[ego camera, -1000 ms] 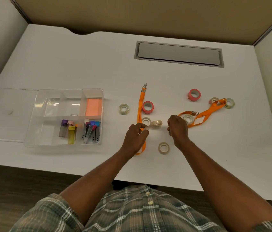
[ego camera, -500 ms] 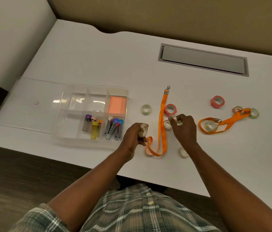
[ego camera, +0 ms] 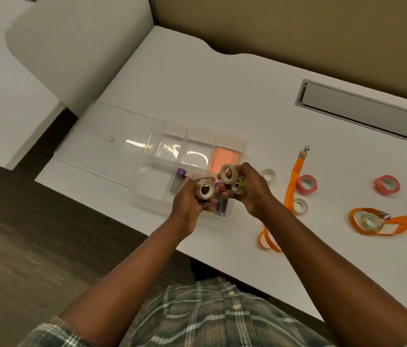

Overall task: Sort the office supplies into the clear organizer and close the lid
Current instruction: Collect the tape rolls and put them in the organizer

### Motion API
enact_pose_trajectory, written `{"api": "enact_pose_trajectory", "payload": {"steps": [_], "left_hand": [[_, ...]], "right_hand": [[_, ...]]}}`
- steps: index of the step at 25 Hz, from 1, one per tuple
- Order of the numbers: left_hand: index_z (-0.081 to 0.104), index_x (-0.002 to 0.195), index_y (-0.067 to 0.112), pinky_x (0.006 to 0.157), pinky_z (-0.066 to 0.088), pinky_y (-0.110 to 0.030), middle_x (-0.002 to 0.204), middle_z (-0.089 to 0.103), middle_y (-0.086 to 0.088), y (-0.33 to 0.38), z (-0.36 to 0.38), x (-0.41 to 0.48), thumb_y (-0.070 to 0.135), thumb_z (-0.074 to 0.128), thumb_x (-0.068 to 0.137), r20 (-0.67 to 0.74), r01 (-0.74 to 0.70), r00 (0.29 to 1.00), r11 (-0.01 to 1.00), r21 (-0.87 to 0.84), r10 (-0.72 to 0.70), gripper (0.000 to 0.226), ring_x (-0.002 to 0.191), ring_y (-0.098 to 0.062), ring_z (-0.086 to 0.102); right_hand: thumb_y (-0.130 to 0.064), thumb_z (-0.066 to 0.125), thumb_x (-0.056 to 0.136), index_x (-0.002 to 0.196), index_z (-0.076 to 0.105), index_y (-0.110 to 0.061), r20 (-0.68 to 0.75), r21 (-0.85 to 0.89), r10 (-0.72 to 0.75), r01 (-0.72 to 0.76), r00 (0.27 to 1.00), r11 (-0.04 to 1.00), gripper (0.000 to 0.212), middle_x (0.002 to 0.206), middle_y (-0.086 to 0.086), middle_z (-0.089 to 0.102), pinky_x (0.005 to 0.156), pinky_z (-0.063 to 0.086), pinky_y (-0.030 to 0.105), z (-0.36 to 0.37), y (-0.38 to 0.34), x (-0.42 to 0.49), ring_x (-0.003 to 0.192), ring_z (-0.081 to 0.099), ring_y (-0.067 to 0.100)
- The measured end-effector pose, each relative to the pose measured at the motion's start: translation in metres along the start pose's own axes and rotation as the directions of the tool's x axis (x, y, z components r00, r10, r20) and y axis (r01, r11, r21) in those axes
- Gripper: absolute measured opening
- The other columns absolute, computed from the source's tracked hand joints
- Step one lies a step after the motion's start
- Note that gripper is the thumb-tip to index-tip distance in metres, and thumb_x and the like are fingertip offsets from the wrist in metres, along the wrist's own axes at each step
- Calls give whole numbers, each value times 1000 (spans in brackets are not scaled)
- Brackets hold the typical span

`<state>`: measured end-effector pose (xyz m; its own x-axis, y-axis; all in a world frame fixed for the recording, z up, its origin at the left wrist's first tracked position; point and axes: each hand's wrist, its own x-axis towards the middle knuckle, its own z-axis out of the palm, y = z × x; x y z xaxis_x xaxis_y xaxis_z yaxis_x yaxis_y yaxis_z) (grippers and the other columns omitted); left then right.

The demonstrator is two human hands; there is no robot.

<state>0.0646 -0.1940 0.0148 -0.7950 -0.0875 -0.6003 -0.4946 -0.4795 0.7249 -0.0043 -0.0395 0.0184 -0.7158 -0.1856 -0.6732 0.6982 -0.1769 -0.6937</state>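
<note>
My left grip [ego camera: 192, 201] pinches a beige tape ring [ego camera: 205, 188]; my right grip [ego camera: 250, 190] clasps another beige ring [ego camera: 229, 173] plus more rolls, over the clear plastic organizer [ego camera: 152, 156] on the white desk [ego camera: 222, 101]. At three o'clock lies a flat orange lanyard [ego camera: 293, 181].

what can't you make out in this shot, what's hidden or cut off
Head view only:
- Front compartments of the clear organizer: mostly hidden behind the left hand and right hand.
- Rolls in the right hand: beige tape roll shows; the count behind it is hidden by fingers.
- Orange lanyard: cut by the right edge.
</note>
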Motion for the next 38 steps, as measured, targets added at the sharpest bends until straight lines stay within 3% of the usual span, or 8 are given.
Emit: {"api": "enact_pose_trajectory", "payload": {"steps": [3,7,10,13,17,21,26,38], "left_hand": [[68,112,20,66,56,-28,100,74,-5,18,-41,9,33,45,101,-119,-100,983,949,300,142,29,83,-19,68],[51,133,27,82,47,-20,126,57,3,25,-99,17,36,60,94,-122,-195,877,575,794,465,41,106,-11,58],[44,141,20,98,45,-37,130,59,-5,19,-126,25,35,71,87,-70,-147,809,316,937,584,62,115,-21,56],[41,143,16,95,43,-43,124,64,-8,18,-136,34,37,72,85,-28,-24,792,76,997,610,69,112,-28,57],[40,143,17,92,43,-41,119,67,-7,22,-138,43,42,70,86,1,30,816,-45,999,579,69,110,-28,57],[42,143,18,94,42,-42,126,64,-8,25,-139,48,43,68,87,-7,53,842,-69,996,540,67,116,-28,55],[44,141,17,95,42,-43,131,58,-9,28,-133,46,41,67,88,-6,28,837,-33,999,548,63,117,-28,54],[59,129,12,81,48,-42,114,63,-11,10,-10,42,28,68,83,326,-337,778,-81,938,537,49,101,-29,59]], "right_hand": [[-26,51,96,113,65,-6,65,-213,5,9,998,977,30,109,17,71,71,59,35,48,-1,11,84,69,26],[-37,67,92,105,65,-6,218,-550,-95,203,971,810,33,104,13,70,69,61,32,102,2,28,85,69,23],[-42,71,87,96,67,-15,342,-793,-244,418,908,443,29,105,0,69,71,52,31,134,5,45,85,66,19],[-39,74,84,104,68,-15,474,-860,-221,502,852,89,31,109,3,69,72,40,29,155,11,63,98,62,22],[-33,74,85,116,63,-15,570,-821,-140,553,810,-144,37,114,9,62,73,38,31,166,18,77,106,59,28],[-24,71,87,125,56,-15,617,-780,-110,589,779,-210,42,122,11,57,74,38,31,171,21,80,110,55,30],[-30,69,88,130,55,-18,629,-777,-158,606,761,-171,46,127,8,57,75,39,31,161,14,72,113,56,27],[-39,63,91,116,64,-25,426,-882,-414,471,804,8,28,115,-1,63,79,46,32,18,-5,15,103,60,18]]}}
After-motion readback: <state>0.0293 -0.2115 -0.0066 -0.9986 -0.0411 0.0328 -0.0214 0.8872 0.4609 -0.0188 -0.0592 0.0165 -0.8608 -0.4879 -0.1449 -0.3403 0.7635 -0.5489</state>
